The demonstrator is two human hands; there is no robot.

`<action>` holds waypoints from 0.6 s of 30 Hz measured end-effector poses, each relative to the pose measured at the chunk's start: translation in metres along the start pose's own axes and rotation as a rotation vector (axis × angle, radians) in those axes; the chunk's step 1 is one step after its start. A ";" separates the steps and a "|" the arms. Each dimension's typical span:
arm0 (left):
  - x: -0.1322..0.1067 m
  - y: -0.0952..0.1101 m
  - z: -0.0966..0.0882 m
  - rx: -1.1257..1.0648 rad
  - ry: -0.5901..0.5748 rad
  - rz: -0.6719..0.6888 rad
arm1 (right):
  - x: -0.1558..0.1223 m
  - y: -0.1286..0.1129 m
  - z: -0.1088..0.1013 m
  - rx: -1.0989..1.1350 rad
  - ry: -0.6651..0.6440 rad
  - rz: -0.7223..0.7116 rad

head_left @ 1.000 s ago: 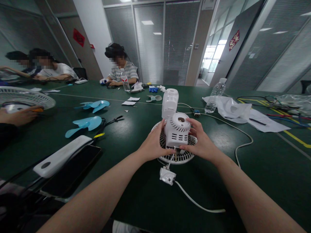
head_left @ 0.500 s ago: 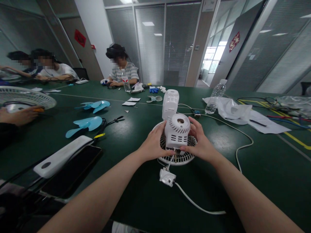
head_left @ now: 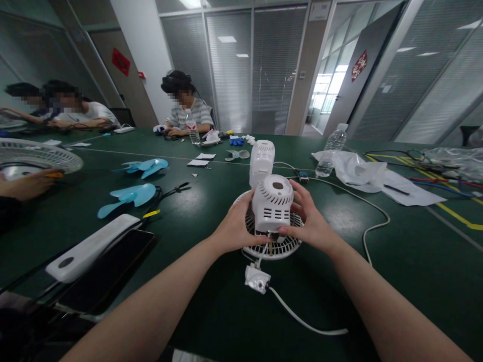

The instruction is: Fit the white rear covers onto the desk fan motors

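A white vented fan motor housing [head_left: 272, 203] stands on a round white fan grille [head_left: 277, 247] lying flat on the green table [head_left: 211, 296]. My left hand [head_left: 234, 226] grips the housing's left side. My right hand [head_left: 308, 221] grips its right side, with the thumb at the lower edge. A small white switch box [head_left: 257, 279] hangs from the housing on short wires, and a white cord [head_left: 305, 324] runs from it toward me. A second white housing part [head_left: 261, 161] stands just behind.
Two blue fan blades [head_left: 128, 196] [head_left: 145, 166] lie at the left, near a white power strip [head_left: 90, 247] and a black phone [head_left: 109, 274]. A water bottle [head_left: 331, 150], plastic bags and papers [head_left: 372, 176] sit at the right. Other people work at the far left and far side.
Both hands stay on the housing; it has tilted slightly and the view has shifted a little. Nothing was taken up or let go.
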State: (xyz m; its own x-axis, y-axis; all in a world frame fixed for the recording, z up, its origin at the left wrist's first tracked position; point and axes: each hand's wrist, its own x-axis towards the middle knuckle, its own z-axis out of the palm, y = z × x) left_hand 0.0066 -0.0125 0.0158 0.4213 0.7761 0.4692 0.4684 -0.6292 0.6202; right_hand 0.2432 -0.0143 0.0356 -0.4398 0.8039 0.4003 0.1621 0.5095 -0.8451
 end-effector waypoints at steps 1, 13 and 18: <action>0.000 0.000 0.000 -0.005 0.003 0.001 | 0.000 0.000 0.000 -0.005 -0.001 0.002; -0.001 0.002 0.001 0.016 -0.029 -0.030 | -0.002 -0.016 -0.010 -0.086 -0.113 0.086; -0.003 0.005 0.000 0.156 0.004 -0.040 | -0.003 -0.012 -0.015 -0.042 -0.128 0.073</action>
State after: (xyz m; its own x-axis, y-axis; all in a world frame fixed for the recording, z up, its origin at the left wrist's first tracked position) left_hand 0.0078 -0.0179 0.0174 0.3969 0.8006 0.4489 0.5995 -0.5964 0.5337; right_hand 0.2562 -0.0182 0.0496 -0.5339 0.7952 0.2875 0.2338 0.4656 -0.8536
